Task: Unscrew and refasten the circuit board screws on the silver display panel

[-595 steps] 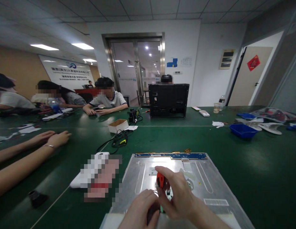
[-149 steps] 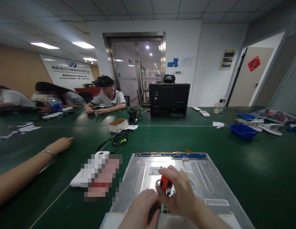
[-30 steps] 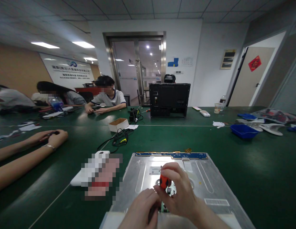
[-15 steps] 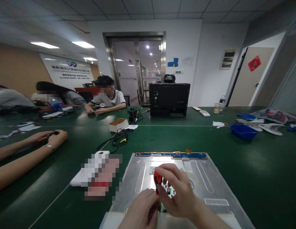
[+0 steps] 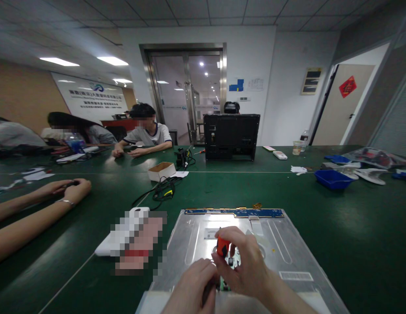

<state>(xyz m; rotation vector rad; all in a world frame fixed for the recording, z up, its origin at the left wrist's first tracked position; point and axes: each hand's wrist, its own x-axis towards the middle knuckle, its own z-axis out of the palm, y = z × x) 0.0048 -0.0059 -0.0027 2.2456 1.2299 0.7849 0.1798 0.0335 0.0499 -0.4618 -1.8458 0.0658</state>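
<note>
A red-orange and black rounded tool handle (image 5: 223, 247), apparently that of a screwdriver, is grasped between the thumb and fingers of the right hand (image 5: 250, 266). It is held above the middle of a flat silver metal panel (image 5: 301, 250), which is laid on the green tabletop (image 5: 369, 231). Below the handle, a small green circuit board (image 5: 235, 261) is partly exposed, the rest being covered by the hands. The left hand (image 5: 196, 283) is curled low, just left of the right; whether anything is gripped by it cannot be told, since its fingertips are hidden. The tool's tip is hidden as well.

The step in hand is judged to be the turning of a fastener at the board. For this, the handle is best aligned squarely with the fastener and pressed lightly, so that the tip is not allowed to skid across the dark components. Short turns should be made with the fingers alone, the tip being steadied from the left. The pale flat ribbon cable (image 5: 256, 226) near the right knuckles should not be snagged.
</note>
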